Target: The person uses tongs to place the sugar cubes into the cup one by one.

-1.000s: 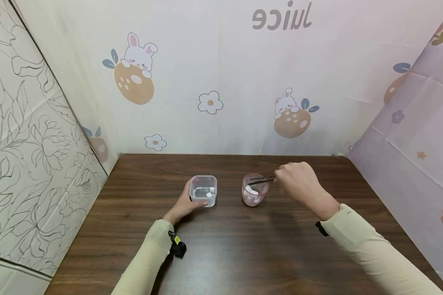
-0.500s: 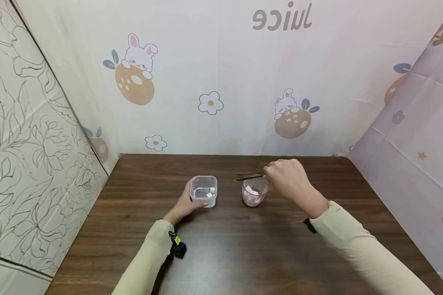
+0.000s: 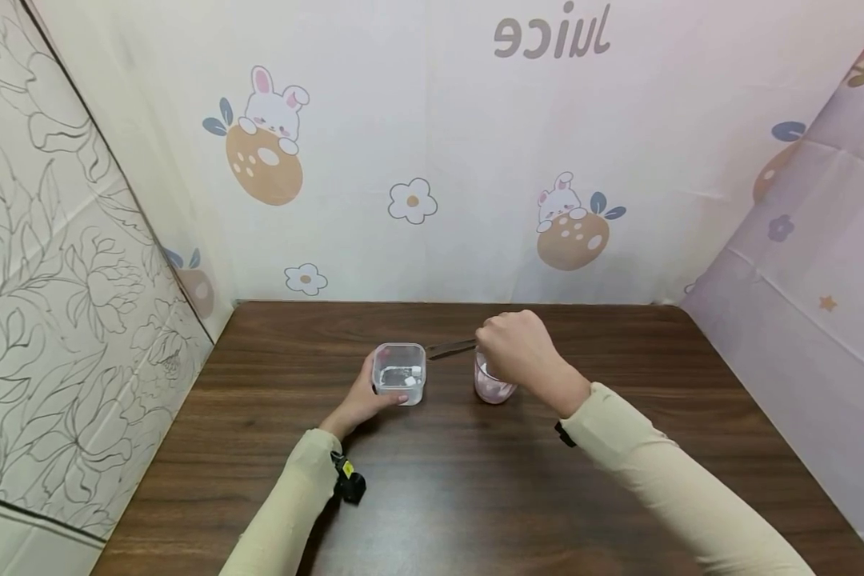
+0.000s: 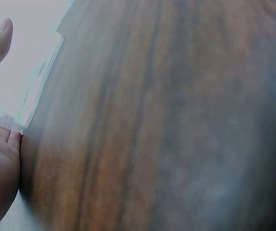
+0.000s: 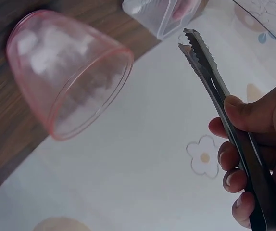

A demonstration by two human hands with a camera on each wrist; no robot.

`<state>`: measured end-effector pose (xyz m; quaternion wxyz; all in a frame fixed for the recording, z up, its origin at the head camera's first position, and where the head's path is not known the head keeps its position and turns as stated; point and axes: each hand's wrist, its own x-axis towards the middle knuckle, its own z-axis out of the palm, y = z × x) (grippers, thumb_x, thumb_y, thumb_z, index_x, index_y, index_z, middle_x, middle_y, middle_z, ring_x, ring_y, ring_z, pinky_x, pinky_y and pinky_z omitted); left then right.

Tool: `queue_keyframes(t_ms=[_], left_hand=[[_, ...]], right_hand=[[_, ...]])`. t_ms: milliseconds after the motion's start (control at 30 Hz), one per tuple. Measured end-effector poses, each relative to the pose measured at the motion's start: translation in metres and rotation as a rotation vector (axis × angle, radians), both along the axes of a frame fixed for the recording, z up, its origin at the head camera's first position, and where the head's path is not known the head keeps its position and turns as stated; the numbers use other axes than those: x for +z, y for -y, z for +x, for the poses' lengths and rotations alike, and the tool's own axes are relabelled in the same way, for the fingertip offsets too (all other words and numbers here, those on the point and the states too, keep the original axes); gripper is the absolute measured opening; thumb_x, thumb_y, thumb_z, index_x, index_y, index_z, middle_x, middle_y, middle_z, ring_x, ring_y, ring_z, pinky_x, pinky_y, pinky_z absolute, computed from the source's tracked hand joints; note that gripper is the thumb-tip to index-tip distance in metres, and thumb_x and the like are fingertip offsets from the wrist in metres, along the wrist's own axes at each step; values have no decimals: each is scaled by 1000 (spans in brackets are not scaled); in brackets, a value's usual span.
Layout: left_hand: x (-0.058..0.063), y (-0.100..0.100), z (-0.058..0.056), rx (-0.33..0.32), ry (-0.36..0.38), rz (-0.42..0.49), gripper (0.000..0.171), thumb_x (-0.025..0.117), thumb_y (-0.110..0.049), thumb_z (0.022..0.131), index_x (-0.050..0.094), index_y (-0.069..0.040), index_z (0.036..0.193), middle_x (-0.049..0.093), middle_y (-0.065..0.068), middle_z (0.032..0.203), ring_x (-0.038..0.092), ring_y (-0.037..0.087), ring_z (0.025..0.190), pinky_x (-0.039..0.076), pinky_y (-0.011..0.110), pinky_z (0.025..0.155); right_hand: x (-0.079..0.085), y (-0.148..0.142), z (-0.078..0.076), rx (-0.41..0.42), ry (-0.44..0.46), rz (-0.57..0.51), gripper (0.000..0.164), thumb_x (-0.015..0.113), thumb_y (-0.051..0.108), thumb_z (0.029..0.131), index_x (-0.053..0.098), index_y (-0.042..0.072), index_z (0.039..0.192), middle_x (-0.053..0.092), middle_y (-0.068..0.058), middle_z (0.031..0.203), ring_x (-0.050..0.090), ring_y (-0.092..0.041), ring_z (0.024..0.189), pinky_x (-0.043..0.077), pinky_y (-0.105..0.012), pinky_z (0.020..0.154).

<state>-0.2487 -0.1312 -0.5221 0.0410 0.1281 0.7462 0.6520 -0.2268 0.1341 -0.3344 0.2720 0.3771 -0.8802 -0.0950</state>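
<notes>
A clear square plastic container (image 3: 398, 395) stands on the table, gripped at its left side by my left hand (image 3: 360, 402). Two small white cubes (image 3: 412, 379) lie inside. My right hand (image 3: 514, 346) holds dark metal tongs (image 3: 450, 350) above the pink see-through cup (image 3: 494, 392), hiding part of its rim. The tongs point left, their tips close to the container's right rim. In the right wrist view, the toothed tips are slightly apart, and I see nothing between them. Several white cubes (image 5: 46, 55) sit in the cup.
The brown wooden table (image 3: 461, 496) reaches back to a printed cloth wall (image 3: 360, 256). Side panels stand at left and right. A small black camera (image 3: 351, 486) is strapped to the left wrist.
My right hand has moved left with the tongs, whose tips came up out of the pink cup and across to beside the container. My left hand and both vessels stay in place.
</notes>
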Motion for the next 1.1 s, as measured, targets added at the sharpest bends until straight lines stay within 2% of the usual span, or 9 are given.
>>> queue_keyframes(t_ms=[200, 333, 467, 600, 733, 967, 1100], left_hand=[[-1, 0, -1, -4, -14, 6, 97, 80, -2, 74, 19, -11, 150, 30, 17, 149, 35, 36, 128, 27, 48, 104], [-1, -1, -1, 2, 1, 9, 98, 80, -1, 74, 20, -13, 150, 31, 15, 149, 36, 34, 128, 27, 46, 105], [0, -1, 0, 3, 10, 4, 98, 81, -4, 74, 20, -13, 150, 32, 15, 148, 36, 32, 128, 27, 45, 105], [0, -1, 1, 3, -3, 7, 98, 80, -2, 73, 20, -11, 150, 33, 17, 147, 37, 33, 127, 28, 45, 104], [2, -1, 1, 2, -8, -1, 98, 79, 0, 74, 18, -8, 150, 34, 21, 145, 38, 37, 126, 28, 50, 104], [26, -2, 14, -48, 10, 12, 96, 76, 2, 76, 13, 2, 148, 30, 29, 144, 37, 44, 125, 28, 52, 104], [30, -2, 16, -47, -1, 31, 95, 75, 5, 75, 13, 4, 148, 28, 32, 144, 35, 47, 125, 26, 55, 104]], right_hand=[[-7, 18, -4, 17, 26, 34, 45, 57, -5, 60, 20, 20, 50, 15, 7, 54, 14, -12, 54, 14, -27, 44], [-12, 28, -6, 14, 16, 71, 44, 58, -8, 62, 26, 19, 47, 20, 7, 51, 15, -13, 54, 17, -28, 43], [-18, 37, -8, -2, 16, 123, 43, 62, -7, 69, 38, 18, 45, 31, 7, 46, 17, -12, 53, 21, -27, 41], [-22, 47, -9, -14, 24, 170, 35, 68, -3, 74, 54, 17, 49, 50, 4, 48, 27, -7, 45, 31, -28, 38], [-26, 54, -11, -8, 23, 186, 27, 69, 0, 75, 62, 18, 55, 58, 2, 54, 41, -9, 43, 39, -30, 40], [-34, 62, -12, 8, -1, 220, 25, 68, 2, 73, 64, 21, 57, 60, 4, 56, 47, -11, 44, 41, -30, 42], [-33, 66, -11, -12, -14, 254, 25, 68, 5, 75, 63, 20, 56, 59, 4, 55, 41, -8, 44, 40, -29, 41]])
